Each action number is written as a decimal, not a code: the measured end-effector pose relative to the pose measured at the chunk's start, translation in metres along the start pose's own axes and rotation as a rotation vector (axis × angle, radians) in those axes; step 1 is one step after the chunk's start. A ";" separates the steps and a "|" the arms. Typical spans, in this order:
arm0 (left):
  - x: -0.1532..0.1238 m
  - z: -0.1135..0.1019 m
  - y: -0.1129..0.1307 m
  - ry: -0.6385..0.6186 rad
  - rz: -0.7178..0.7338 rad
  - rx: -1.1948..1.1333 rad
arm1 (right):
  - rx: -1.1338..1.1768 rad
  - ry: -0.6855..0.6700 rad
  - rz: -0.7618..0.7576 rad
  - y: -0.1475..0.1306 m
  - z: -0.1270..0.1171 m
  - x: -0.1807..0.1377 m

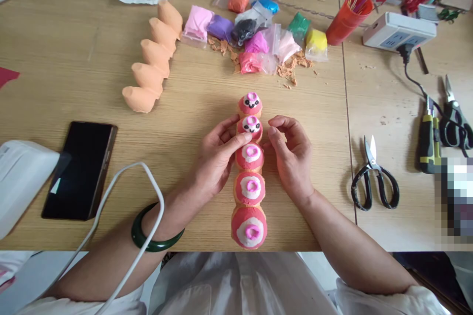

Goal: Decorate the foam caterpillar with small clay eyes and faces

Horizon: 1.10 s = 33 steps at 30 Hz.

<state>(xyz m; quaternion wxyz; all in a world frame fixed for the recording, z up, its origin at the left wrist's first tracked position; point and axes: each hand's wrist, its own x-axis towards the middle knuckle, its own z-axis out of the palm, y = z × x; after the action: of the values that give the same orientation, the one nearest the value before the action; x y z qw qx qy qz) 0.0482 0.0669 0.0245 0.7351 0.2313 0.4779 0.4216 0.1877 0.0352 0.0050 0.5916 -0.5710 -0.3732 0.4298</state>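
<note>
A strip of clay-covered egg-carton cups (250, 157) runs away from me on the table, coated red with white patches and pink rings. The two farthest cups carry small black eyes and mouths. My left hand (221, 152) grips the strip from the left, its thumb lying on the second cup from the far end. Close to that cup on the right, my right hand (291, 152) is closed, thumb against the curled forefinger. Whatever sits between those fingertips is hidden or too small to make out.
A bare orange egg-carton strip (151, 64) lies at the far left. Bagged coloured clay (254, 42) spreads across the back. Black-handled scissors (374, 177) rest at the right, a phone (79, 170) at the left. A white cable (144, 167) crosses above my left forearm.
</note>
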 end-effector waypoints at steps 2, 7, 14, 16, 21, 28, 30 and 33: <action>0.000 -0.001 0.003 -0.006 -0.015 0.016 | -0.003 -0.017 0.047 0.000 -0.001 0.001; 0.002 -0.004 0.006 -0.052 -0.029 0.013 | -0.024 -0.131 0.032 0.003 -0.001 0.003; -0.001 -0.001 0.007 -0.074 -0.028 0.002 | 0.042 -0.159 0.063 0.007 0.001 0.002; -0.001 -0.001 0.008 -0.080 -0.028 0.000 | 0.050 -0.158 0.062 0.007 0.001 0.001; 0.001 -0.003 0.006 -0.069 -0.031 0.032 | 0.036 -0.149 0.050 0.007 0.001 0.000; 0.002 -0.004 0.007 -0.089 -0.042 0.028 | 0.053 -0.156 0.047 0.008 0.001 0.001; 0.002 -0.004 0.008 -0.118 -0.039 0.023 | 0.056 -0.159 0.051 0.008 0.001 0.001; 0.002 -0.003 0.008 -0.124 -0.026 0.035 | 0.052 -0.158 0.052 0.007 0.001 0.001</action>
<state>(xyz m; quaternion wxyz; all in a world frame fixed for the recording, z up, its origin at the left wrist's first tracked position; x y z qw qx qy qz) 0.0424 0.0726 0.0278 0.7646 0.2637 0.4416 0.3884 0.1864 0.0366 -0.0016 0.5636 -0.5291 -0.3925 0.4983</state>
